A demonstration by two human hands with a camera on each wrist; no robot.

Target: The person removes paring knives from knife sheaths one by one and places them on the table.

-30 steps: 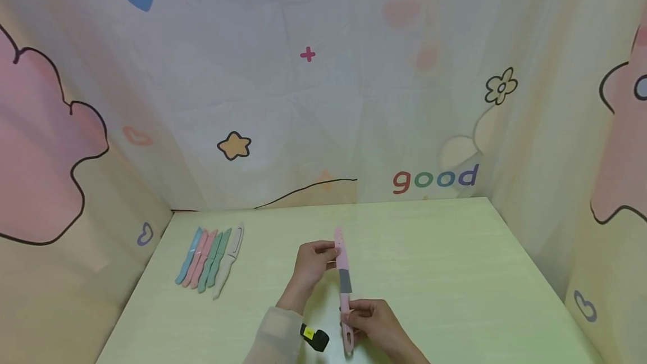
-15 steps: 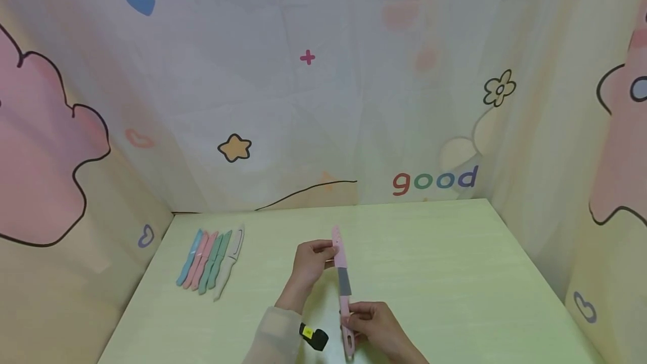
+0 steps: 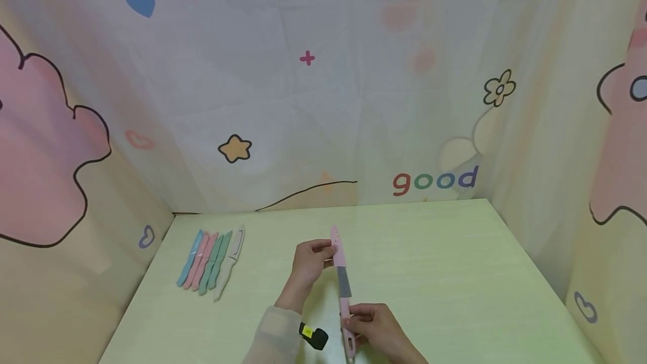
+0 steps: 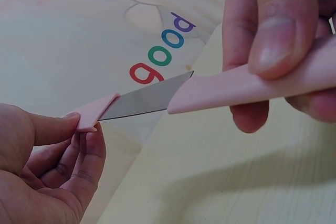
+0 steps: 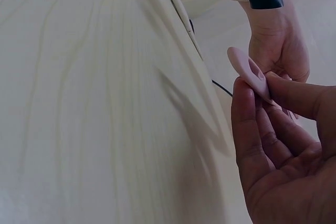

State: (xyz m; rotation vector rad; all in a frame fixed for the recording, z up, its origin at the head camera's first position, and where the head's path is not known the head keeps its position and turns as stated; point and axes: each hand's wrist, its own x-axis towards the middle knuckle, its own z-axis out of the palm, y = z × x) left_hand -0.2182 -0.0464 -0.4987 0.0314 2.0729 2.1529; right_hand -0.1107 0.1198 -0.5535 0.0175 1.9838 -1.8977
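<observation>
A pink paring knife is held up over the table, point away from me, its bare grey blade (image 3: pixel 344 282) showing between handle and sheath. My left hand (image 3: pixel 309 261) pinches the pink sheath (image 3: pixel 339 251) between thumb and fingers. The sheath still covers the tip end, as the left wrist view shows plainly. My right hand (image 3: pixel 375 327) grips the pink handle (image 4: pixel 226 90), thumb on top and fingers beneath. In the right wrist view, the handle's end with its slot (image 5: pixel 248 72) sticks out past the fingers.
Several sheathed knives lie side by side at the table's left: a blue knife (image 3: pixel 190 260), two pink, two green (image 3: pixel 221 260), and a white knife (image 3: pixel 228 265) at the row's right end. Patterned cloth (image 3: pixel 323 100) encloses the pale table (image 3: pixel 455 274). A black device (image 3: pixel 315 336) sits at my left wrist.
The handle and sheath have drawn slightly further apart, so a bit more blade shows. My right hand has shifted slightly toward me. The row of knives lies as before.
</observation>
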